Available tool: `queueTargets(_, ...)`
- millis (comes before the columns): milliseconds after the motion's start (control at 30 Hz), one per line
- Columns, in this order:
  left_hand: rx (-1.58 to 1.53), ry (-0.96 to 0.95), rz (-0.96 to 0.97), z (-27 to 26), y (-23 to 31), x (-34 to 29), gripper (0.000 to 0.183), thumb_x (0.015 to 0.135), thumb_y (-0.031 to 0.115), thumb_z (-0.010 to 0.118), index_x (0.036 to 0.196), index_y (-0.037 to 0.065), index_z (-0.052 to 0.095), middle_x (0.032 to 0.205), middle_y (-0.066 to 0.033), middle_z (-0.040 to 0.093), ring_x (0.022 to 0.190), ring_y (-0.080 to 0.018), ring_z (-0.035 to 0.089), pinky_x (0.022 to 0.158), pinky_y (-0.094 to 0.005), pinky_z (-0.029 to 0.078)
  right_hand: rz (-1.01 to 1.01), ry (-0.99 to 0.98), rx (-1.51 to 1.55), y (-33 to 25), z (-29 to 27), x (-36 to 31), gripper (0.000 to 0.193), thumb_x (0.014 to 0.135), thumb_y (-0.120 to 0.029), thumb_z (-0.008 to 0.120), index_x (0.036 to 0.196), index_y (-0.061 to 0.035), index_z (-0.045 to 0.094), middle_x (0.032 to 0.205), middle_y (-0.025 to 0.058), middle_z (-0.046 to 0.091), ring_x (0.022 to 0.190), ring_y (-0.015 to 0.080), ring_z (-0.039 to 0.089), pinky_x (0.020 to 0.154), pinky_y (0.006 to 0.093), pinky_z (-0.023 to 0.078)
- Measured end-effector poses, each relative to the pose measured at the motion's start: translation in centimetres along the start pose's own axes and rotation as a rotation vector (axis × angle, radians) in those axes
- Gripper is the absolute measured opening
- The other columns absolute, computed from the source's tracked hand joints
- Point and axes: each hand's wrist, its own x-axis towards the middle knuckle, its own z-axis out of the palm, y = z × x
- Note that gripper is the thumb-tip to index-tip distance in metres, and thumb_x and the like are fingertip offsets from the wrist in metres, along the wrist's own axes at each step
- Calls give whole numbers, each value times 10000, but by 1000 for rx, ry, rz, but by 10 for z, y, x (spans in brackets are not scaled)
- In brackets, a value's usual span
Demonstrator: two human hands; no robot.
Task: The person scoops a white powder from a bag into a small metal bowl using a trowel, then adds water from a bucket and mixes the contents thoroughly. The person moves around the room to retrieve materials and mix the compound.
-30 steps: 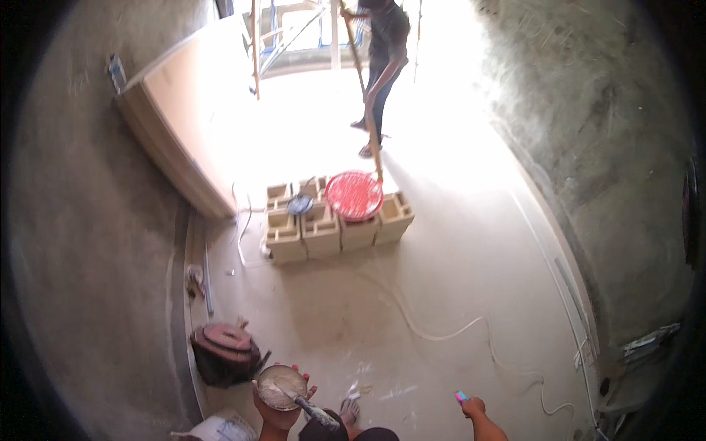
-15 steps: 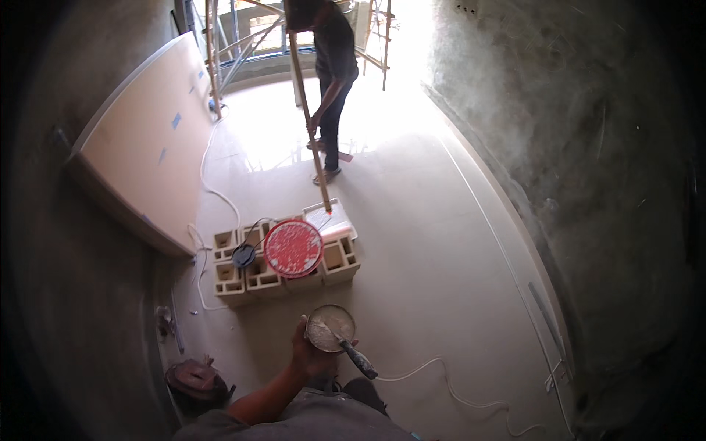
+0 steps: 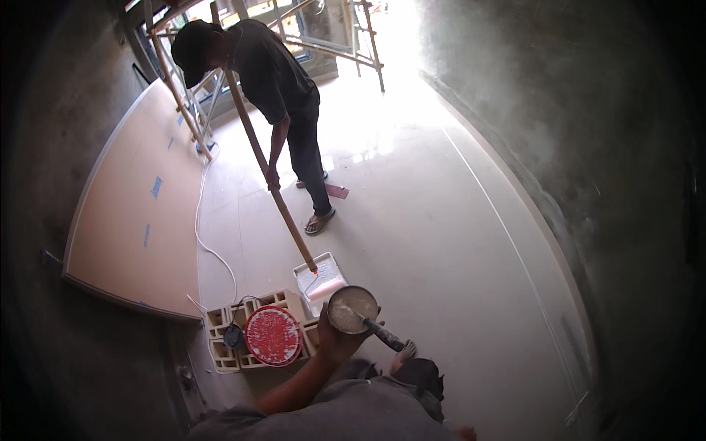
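My left hand is wrapped round a round tub from beneath and the side. Pale paste fills part of it. A hand tool with a dark, smeared handle leans on the tub's rim; its working end sits in the paste, so its kind is unclear. Below the handle shows a bare foot, seemingly mine. At the lower edge a small skin-coloured patch seems to be my right hand, its fingers hidden. Just past the tub lies a white paint tray.
A person in dark clothes holds a long pole down into the tray. Hollow blocks bear a red-lidded bucket. A large board leans at left, near scaffolding and a white cable.
The view has shifted forward, so the person and tray look nearer and the blocks sit lower left. The tub in my left hand is higher in view. A foot has appeared below it.
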Motion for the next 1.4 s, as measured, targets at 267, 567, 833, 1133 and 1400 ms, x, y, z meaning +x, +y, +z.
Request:
queueTargets(267,-96,-106,67,57,52,277,785,927,662,476,1472,103,389,1471,-183,438,1418,-457,320,1159,-662,222,-421,434,208,-208,-412,237,166,823,-70,641,968,7,659,973,248,677,928,381,684,774,475,547)
queueTargets(567,-125,-40,115,109,171,632,809,929,666,451,1511,118,328,1497,-188,402,1412,-393,362,1172,-636,241,-287,897,463,-531,-667,236,488,742,-276,775,1106,2,608,953,230,699,923,424,679,821,519,532)
queueTargets(833,-130,-123,273,165,311,924,858,899,676,506,1513,106,324,1511,-191,387,1433,-410,327,1169,-636,241,-146,200,-90,-699,-718,388,777,739,-607,745,1325,-147,523,979,156,746,838,337,725,695,486,570)
queueTargets(1133,-257,-2,590,212,495,1158,795,906,692,463,1496,167,385,1528,-142,393,1431,-417,332,1189,-651,136,-488,393,-161,-1134,-1027,473,626,756,-673,689,987,-98,782,909,175,742,884,373,718,780,462,579)
queueTargets(1400,-148,111,780,177,702,1333,776,932,630,456,1514,128,349,1554,-134,363,1414,-403,357,1178,-636,162,-1464,300,1132,-1658,-1334,210,333,851,-278,778,995,21,759,662,-54,617,513,60,440,487,275,360)
